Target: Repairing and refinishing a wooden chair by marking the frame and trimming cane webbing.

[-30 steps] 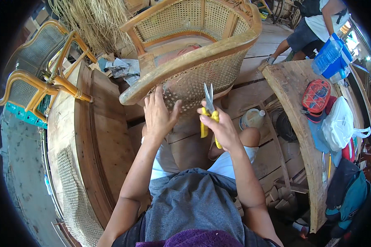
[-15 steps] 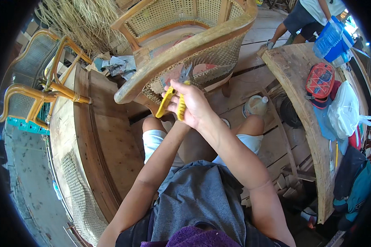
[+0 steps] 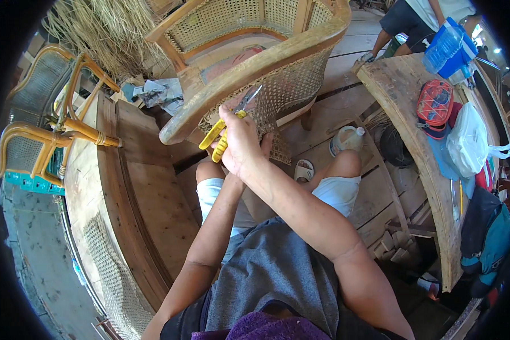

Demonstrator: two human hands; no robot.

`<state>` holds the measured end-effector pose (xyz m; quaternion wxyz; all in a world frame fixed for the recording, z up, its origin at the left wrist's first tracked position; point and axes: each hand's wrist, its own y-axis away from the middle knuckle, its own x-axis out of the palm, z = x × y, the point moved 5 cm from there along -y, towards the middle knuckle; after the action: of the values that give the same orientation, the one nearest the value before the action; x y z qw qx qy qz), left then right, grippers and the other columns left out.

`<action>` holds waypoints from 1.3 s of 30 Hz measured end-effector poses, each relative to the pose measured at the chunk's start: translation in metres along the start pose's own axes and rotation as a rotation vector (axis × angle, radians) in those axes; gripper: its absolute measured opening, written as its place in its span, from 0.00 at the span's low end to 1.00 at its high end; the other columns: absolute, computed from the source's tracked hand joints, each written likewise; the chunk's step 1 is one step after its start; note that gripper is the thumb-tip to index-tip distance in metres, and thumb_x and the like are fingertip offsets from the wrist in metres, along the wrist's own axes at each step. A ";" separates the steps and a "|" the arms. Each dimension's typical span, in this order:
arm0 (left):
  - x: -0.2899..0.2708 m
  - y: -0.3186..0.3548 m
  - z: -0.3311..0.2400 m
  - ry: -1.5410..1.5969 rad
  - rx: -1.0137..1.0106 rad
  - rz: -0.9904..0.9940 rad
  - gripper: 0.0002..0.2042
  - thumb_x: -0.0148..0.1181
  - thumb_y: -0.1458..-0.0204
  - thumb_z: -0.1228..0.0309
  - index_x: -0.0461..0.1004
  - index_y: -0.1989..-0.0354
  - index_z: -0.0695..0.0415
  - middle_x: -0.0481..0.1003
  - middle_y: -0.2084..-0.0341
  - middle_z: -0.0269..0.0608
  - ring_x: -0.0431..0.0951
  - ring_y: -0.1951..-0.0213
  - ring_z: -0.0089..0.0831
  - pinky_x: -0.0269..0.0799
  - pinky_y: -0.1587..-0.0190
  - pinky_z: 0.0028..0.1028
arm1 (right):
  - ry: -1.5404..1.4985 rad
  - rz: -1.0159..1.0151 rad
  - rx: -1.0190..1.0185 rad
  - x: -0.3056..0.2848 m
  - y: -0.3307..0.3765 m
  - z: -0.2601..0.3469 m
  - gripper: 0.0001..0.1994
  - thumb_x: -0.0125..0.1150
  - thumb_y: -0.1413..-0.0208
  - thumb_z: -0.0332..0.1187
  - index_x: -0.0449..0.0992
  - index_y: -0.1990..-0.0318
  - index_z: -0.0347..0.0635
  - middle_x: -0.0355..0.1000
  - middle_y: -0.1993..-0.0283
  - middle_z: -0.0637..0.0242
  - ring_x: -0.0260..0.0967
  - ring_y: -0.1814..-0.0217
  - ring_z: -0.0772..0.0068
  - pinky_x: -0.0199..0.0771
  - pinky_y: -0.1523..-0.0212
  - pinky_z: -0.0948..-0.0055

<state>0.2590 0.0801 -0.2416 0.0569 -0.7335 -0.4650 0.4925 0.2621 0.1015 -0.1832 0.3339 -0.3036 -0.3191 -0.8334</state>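
Observation:
My right hand (image 3: 239, 141) is closed round the yellow handles of a pair of snips (image 3: 215, 136). Their grey blades point up and away, against the woven cane webbing (image 3: 292, 85) on the back of a wooden armchair (image 3: 255, 62). My left hand (image 3: 266, 144) is mostly hidden under the right one, wrists crossed. Its visible fingers press on the loose lower edge of the webbing, which hangs below the chair frame.
A wooden bench (image 3: 147, 181) stands at left, with a rattan chair (image 3: 59, 130) beyond it. At right, a wooden table (image 3: 402, 96) holds a red pouch (image 3: 434, 102) and a white plastic bag (image 3: 470, 139). A tub (image 3: 347, 140) sits on the floor. Another person (image 3: 405, 25) is at far right.
My right hand has moved left and slightly down with the snips, their blades now against the webbing. My left fingers now show at the webbing's loose edge, which hangs lower.

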 end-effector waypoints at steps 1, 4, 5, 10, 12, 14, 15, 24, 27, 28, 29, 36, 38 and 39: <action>0.002 0.002 0.005 -0.101 -0.005 -0.022 0.26 0.66 0.49 0.50 0.71 0.55 0.61 0.75 0.70 0.40 0.73 0.71 0.33 0.72 0.67 0.34 | 0.003 -0.090 -0.031 -0.002 0.004 -0.001 0.16 0.58 0.38 0.38 0.69 0.51 0.36 0.68 0.60 0.66 0.65 0.58 0.74 0.66 0.57 0.73; 0.017 -0.003 0.020 -0.424 -0.026 -0.024 0.25 0.68 0.49 0.51 0.72 0.55 0.60 0.74 0.69 0.39 0.72 0.71 0.32 0.71 0.67 0.34 | 0.012 -0.182 0.110 -0.003 0.011 -0.008 0.16 0.58 0.38 0.38 0.69 0.51 0.36 0.68 0.59 0.65 0.66 0.58 0.74 0.67 0.57 0.72; 0.020 -0.004 0.024 -0.532 -0.037 -0.015 0.24 0.68 0.50 0.52 0.72 0.55 0.60 0.74 0.68 0.38 0.71 0.71 0.32 0.71 0.67 0.33 | -0.014 -0.146 0.088 0.000 0.010 -0.007 0.17 0.58 0.38 0.39 0.68 0.50 0.36 0.67 0.59 0.64 0.66 0.59 0.73 0.68 0.60 0.70; 0.016 0.001 0.019 0.375 -0.066 0.116 0.22 0.67 0.48 0.57 0.72 0.53 0.60 0.73 0.64 0.40 0.72 0.66 0.32 0.71 0.63 0.34 | -0.002 -0.138 -0.015 0.006 -0.002 -0.004 0.18 0.59 0.38 0.40 0.66 0.50 0.35 0.65 0.61 0.63 0.67 0.63 0.70 0.72 0.64 0.66; 0.006 -0.001 0.014 0.517 -0.091 0.162 0.21 0.67 0.47 0.59 0.71 0.53 0.60 0.73 0.63 0.40 0.72 0.65 0.33 0.72 0.61 0.34 | -0.005 -0.133 -0.053 0.007 -0.001 -0.005 0.19 0.59 0.38 0.41 0.65 0.49 0.35 0.65 0.61 0.63 0.67 0.63 0.69 0.73 0.62 0.66; -0.003 -0.003 0.009 0.583 -0.108 0.205 0.20 0.66 0.47 0.60 0.71 0.52 0.60 0.73 0.62 0.41 0.72 0.63 0.33 0.72 0.59 0.34 | 0.056 -0.143 -0.023 0.007 0.001 -0.007 0.16 0.59 0.39 0.41 0.67 0.53 0.39 0.65 0.61 0.64 0.67 0.63 0.70 0.72 0.64 0.64; -0.007 -0.003 0.008 0.614 -0.117 0.216 0.19 0.66 0.46 0.61 0.71 0.52 0.60 0.73 0.61 0.41 0.72 0.62 0.33 0.72 0.58 0.34 | 0.057 -0.169 -0.010 0.004 0.002 -0.005 0.14 0.59 0.39 0.41 0.69 0.56 0.42 0.66 0.61 0.65 0.66 0.63 0.70 0.70 0.64 0.62; -0.003 0.006 0.015 0.720 -0.171 0.152 0.19 0.66 0.45 0.61 0.71 0.53 0.61 0.71 0.67 0.41 0.68 0.65 0.34 0.68 0.62 0.36 | 0.077 -0.229 -0.130 0.005 -0.023 -0.006 0.08 0.58 0.37 0.36 0.70 0.58 0.43 0.67 0.64 0.66 0.67 0.65 0.70 0.72 0.64 0.65; 0.001 0.005 0.015 0.706 -0.105 0.154 0.17 0.65 0.43 0.62 0.71 0.54 0.62 0.71 0.69 0.41 0.67 0.67 0.33 0.67 0.64 0.36 | 0.017 -0.220 -0.134 -0.001 -0.024 -0.003 0.08 0.58 0.37 0.36 0.69 0.60 0.43 0.66 0.66 0.67 0.66 0.68 0.70 0.73 0.64 0.64; 0.001 0.004 0.014 0.707 -0.058 0.180 0.16 0.64 0.43 0.63 0.71 0.55 0.62 0.71 0.69 0.41 0.67 0.67 0.33 0.67 0.64 0.36 | 0.016 -0.195 -0.112 -0.001 -0.025 0.000 0.09 0.58 0.38 0.36 0.68 0.59 0.41 0.66 0.65 0.67 0.66 0.66 0.71 0.72 0.63 0.65; 0.001 0.005 0.011 0.708 -0.012 0.212 0.16 0.64 0.42 0.63 0.71 0.55 0.62 0.71 0.70 0.42 0.67 0.68 0.33 0.67 0.65 0.36 | 0.014 -0.176 -0.089 0.000 -0.028 0.003 0.11 0.58 0.38 0.37 0.68 0.57 0.40 0.65 0.64 0.66 0.66 0.65 0.71 0.71 0.62 0.65; -0.005 0.008 0.006 0.606 -0.022 0.067 0.18 0.63 0.43 0.64 0.69 0.51 0.62 0.71 0.67 0.45 0.68 0.64 0.33 0.68 0.61 0.36 | 0.003 -0.215 -0.108 -0.002 -0.027 0.000 0.10 0.56 0.37 0.39 0.67 0.64 0.45 0.64 0.72 0.70 0.64 0.75 0.75 0.71 0.74 0.67; -0.008 0.008 -0.001 0.337 0.042 -0.093 0.19 0.63 0.43 0.63 0.68 0.49 0.61 0.71 0.65 0.45 0.68 0.63 0.33 0.68 0.60 0.36 | 0.021 -0.151 -0.090 -0.010 -0.015 -0.005 0.09 0.56 0.37 0.39 0.68 0.63 0.45 0.64 0.72 0.71 0.64 0.77 0.76 0.70 0.77 0.70; -0.007 0.010 -0.003 0.295 0.047 -0.105 0.19 0.63 0.43 0.63 0.68 0.49 0.61 0.71 0.64 0.45 0.68 0.62 0.34 0.67 0.59 0.36 | 0.049 -0.100 -0.085 -0.013 -0.009 -0.005 0.09 0.57 0.37 0.39 0.68 0.62 0.44 0.64 0.72 0.71 0.64 0.78 0.77 0.70 0.79 0.71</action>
<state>0.2669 0.0708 -0.2408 0.1676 -0.7710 -0.4778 0.3863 0.2614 0.1074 -0.1985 0.2863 -0.2805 -0.2901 -0.8690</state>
